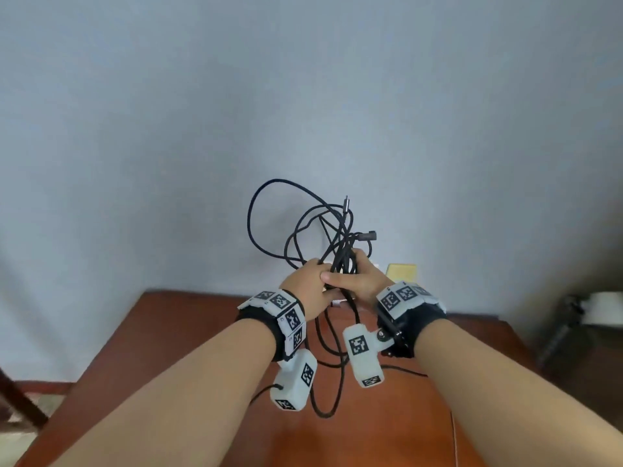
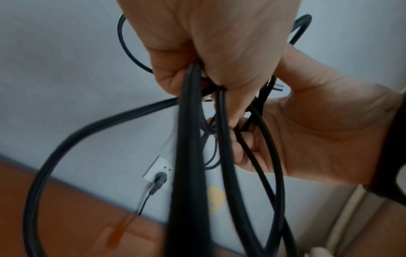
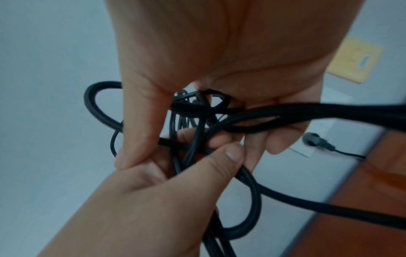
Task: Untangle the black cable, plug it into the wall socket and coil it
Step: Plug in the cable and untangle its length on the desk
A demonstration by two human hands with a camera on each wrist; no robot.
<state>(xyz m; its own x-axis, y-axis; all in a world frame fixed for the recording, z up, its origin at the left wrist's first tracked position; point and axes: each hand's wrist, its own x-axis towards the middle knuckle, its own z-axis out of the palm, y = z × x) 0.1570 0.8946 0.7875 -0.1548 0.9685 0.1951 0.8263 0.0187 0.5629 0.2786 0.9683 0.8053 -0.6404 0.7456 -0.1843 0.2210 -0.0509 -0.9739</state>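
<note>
A tangled black cable [image 1: 269, 210] is held up in front of the wall, above the table. My left hand [image 1: 312, 278] grips several strands [image 2: 189, 121] in its curled fingers. My right hand [image 1: 355, 281] holds the same bundle [image 3: 285, 114] right beside it, and the two hands touch. Loops rise above the hands and two connector ends [image 1: 345, 203] [image 1: 369, 235] stick out at the top. More loops hang down to the table. A white wall socket [image 2: 162, 165] has a dark plug [image 2: 159, 179] in it, also visible in the right wrist view [image 3: 312, 139].
A red-brown table [image 1: 188, 332] stands against the pale wall. A yellow plate [image 1: 401, 273] is fixed on the wall to the right of the socket. A thin lead [image 3: 349, 153] runs from the plug down to the table. A dark stand [image 1: 566, 318] is at the far right.
</note>
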